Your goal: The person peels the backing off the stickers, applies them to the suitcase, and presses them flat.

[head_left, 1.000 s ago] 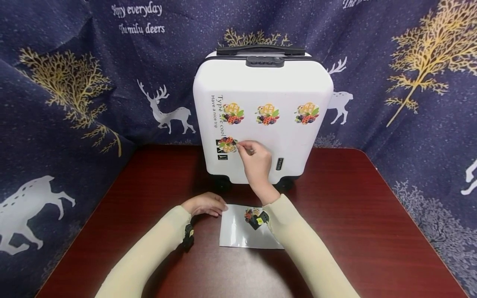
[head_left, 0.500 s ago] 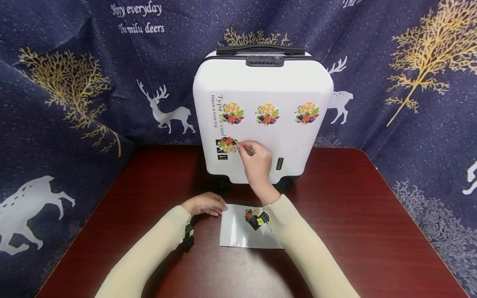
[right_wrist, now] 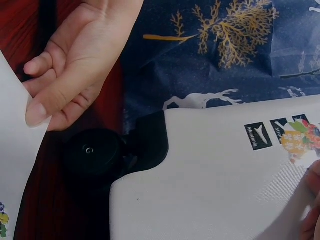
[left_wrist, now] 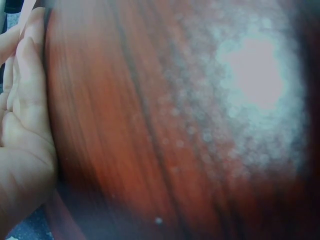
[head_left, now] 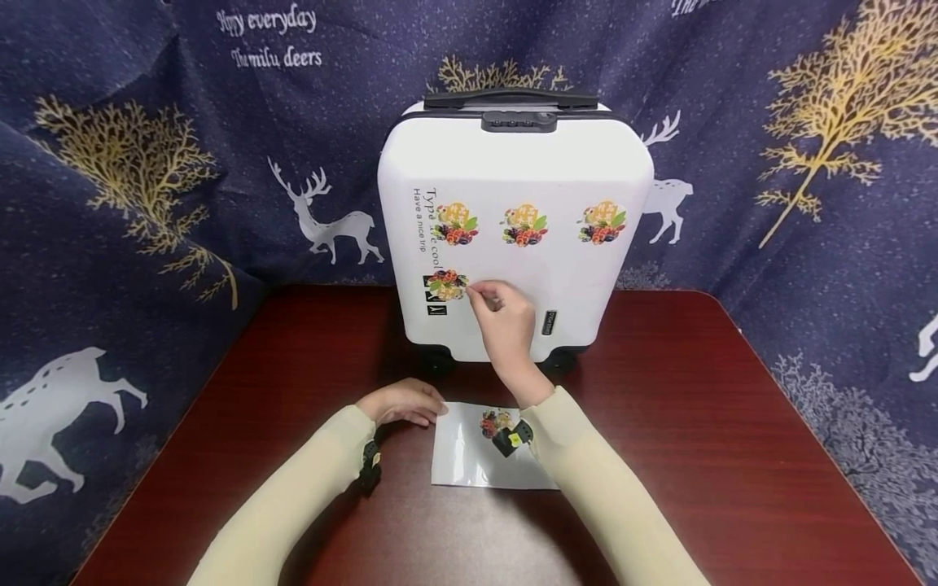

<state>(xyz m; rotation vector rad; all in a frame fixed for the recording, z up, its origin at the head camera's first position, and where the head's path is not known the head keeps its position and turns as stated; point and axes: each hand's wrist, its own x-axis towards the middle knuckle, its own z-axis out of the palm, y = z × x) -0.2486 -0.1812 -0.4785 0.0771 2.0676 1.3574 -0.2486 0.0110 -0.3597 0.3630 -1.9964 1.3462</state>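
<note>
Fingers [head_left: 489, 286] pinch; right hand [head_left: 507, 316]: sticker [head_left: 447, 284]; left hand [head_left: 403, 401]: sheet [head_left: 463, 452]. Head view alone: upper stickers [head_left: 524, 227].

suitcase [head_left: 506, 159]: on table [head_left: 733, 456], before backdrop [head_left: 330, 122] | sheet [head_left: 469, 464]: on table, before suitcase | stickers [head_left: 525, 225]: on suitcase front

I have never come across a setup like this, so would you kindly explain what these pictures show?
There is no robot here: a person works bare-handed. The wide view comes from a camera worn on the head; the two close views come from the left and right wrists. A white suitcase stands on the dark red table, with three fruit stickers in a row across its front. The right hand pinches the edge of a fourth sticker at the suitcase's front; how firmly it sticks is unclear. The left hand pinches the edge of a white sheet, which bears another fruit sticker.
</note>
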